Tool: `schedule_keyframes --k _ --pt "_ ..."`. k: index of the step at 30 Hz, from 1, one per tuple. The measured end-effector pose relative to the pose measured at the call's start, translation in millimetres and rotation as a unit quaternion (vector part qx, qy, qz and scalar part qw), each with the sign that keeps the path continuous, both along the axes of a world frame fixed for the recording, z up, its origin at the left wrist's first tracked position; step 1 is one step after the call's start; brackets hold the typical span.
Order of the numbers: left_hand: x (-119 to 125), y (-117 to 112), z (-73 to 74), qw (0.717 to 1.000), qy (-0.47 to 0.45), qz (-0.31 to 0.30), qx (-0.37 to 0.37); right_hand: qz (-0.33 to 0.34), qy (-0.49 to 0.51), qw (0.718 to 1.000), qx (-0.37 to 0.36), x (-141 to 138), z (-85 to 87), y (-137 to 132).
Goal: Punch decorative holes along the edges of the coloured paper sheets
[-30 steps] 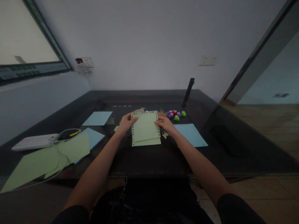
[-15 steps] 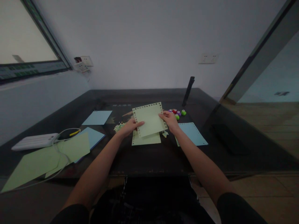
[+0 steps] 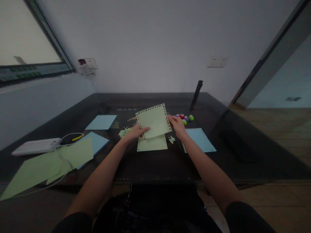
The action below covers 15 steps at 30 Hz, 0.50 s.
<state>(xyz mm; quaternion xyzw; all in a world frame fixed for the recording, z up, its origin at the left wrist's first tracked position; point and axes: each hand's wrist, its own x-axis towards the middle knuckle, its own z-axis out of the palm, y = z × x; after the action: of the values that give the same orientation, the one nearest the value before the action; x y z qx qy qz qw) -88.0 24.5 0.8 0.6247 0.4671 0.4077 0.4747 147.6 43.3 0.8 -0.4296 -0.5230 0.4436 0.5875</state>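
Observation:
A pale green paper sheet point(image 3: 155, 119) with small holes punched along its edges is held up, tilted, over the middle of the table. My left hand point(image 3: 136, 132) grips its left side, thumb on the front face and fingers behind. At the right edge, the fingertips of my right hand point(image 3: 178, 126) are pinched together against the paper border. A second pale green sheet point(image 3: 153, 145) lies flat underneath, partly covered. Small pale paper cut-outs point(image 3: 124, 132) form a heap beside my left hand, and a few more paper bits point(image 3: 171, 139) lie near my right wrist.
Red, purple and green eyeball-like pieces point(image 3: 182, 117) sit behind my right hand. A light blue punched sheet point(image 3: 200, 139) lies right. At left are blue paper point(image 3: 102, 122), green sheets point(image 3: 41, 168), a white power strip point(image 3: 36, 146) and its cable. A black upright bar point(image 3: 195, 95) stands behind.
The held sheet has risen slightly and shifted left. My right thumb has slid off its front face to the right edge, while my left hand keeps its grip.

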Motion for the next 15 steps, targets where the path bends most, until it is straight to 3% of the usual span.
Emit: schedule_keyframes --k 4,8,12,15 --pt "-4 4 3.6 0.996 -0.042 0.072 -0.008 0.005 -0.013 1.000 -0.021 5 -4.0 4" --pt "-10 9 6.5 0.983 -0.126 0.133 0.030 0.025 -0.070 0.997 -0.014 6 -11.2 11" --pt "-12 12 7.5 0.971 -0.187 0.145 0.038 0.037 -0.148 0.988 -0.035 -7 -20.1 24" --pt "-11 12 7.9 0.967 -0.206 0.149 0.010 0.005 -0.270 0.962 -0.050 -21 -24.4 38"
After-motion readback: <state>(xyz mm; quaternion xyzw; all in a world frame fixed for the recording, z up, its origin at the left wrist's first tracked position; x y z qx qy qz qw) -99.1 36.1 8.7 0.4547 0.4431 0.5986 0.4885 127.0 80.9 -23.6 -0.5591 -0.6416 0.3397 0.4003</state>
